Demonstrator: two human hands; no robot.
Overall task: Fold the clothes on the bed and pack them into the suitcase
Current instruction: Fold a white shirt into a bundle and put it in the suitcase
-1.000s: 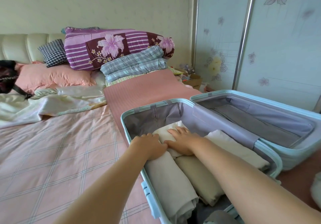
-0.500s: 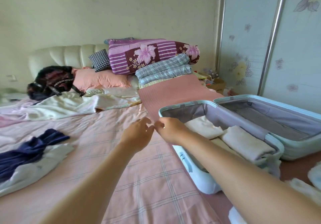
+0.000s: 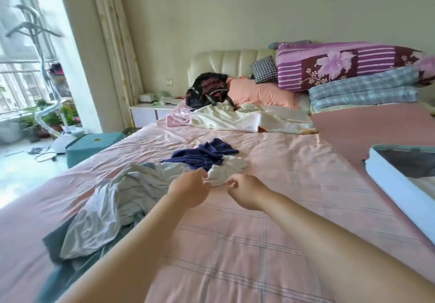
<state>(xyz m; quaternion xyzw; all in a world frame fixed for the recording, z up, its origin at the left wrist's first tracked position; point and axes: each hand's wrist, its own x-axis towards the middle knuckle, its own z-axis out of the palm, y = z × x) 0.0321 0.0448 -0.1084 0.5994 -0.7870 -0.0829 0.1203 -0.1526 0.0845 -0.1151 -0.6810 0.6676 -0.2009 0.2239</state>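
Head view: crumpled white cotton garment [image 3: 226,173], middle of the pink checked bed [image 3: 294,208], partly under a navy knit top [image 3: 204,154]. Pale-blue hard-shell suitcase [image 3: 397,186] at the bed's right edge. My left hand [image 3: 191,190] touches the white garment's near edge, grip unclear. My right hand [image 3: 244,192] is loosely curled, empty, just beside it. Advice: pinch two corners, spread flat.

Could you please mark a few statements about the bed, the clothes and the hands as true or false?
1. The navy garment touches the white garment. True.
2. The black backpack lies near the headboard. True.
3. Both hands hold the backpack. False: the left hand and right hand reach over the bed towards the white garment.
4. The plaid quilt lies on the floral one. False: the purple floral quilt lies on the blue plaid quilt.
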